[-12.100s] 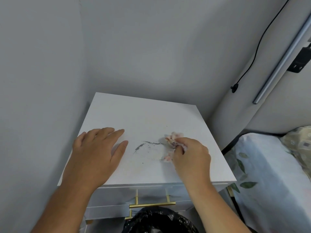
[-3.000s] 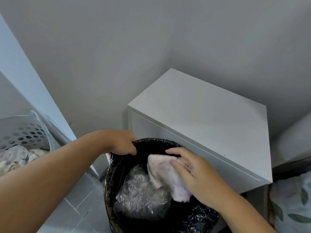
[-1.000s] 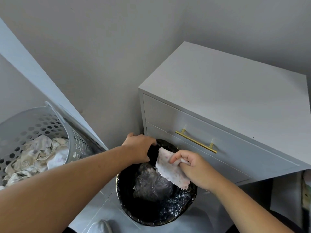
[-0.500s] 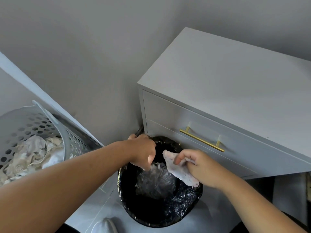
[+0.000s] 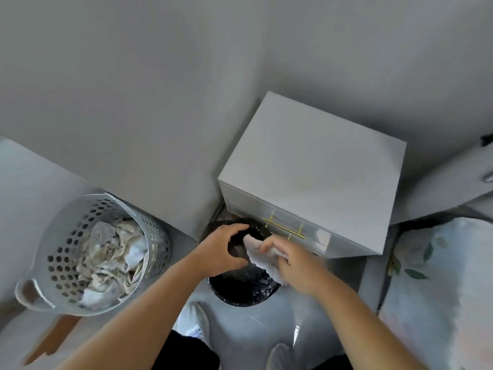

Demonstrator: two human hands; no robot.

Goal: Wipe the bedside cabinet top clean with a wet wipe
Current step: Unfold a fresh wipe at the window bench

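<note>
The white bedside cabinet point(image 5: 314, 172) stands in the corner, its top bare and free of marks. Below its front sits a round bin point(image 5: 241, 287) lined with a black bag. My right hand point(image 5: 293, 263) holds the crumpled white wet wipe point(image 5: 260, 253) over the bin's mouth. My left hand point(image 5: 221, 249) hovers over the bin's left side with curled fingers; whether it grips the black liner cannot be told. The bin's inside is mostly hidden by both hands.
A grey perforated laundry basket point(image 5: 66, 236) full of cloth stands at the left. A bed with a leaf-print cover point(image 5: 440, 276) lies at the right. The cabinet drawer has a gold handle point(image 5: 284, 228). My feet point(image 5: 193, 323) are on the grey floor below.
The view has pulled back and up, so the cabinet and bin look smaller. Both hands have risen a little above the bin, the wipe still in my right hand.
</note>
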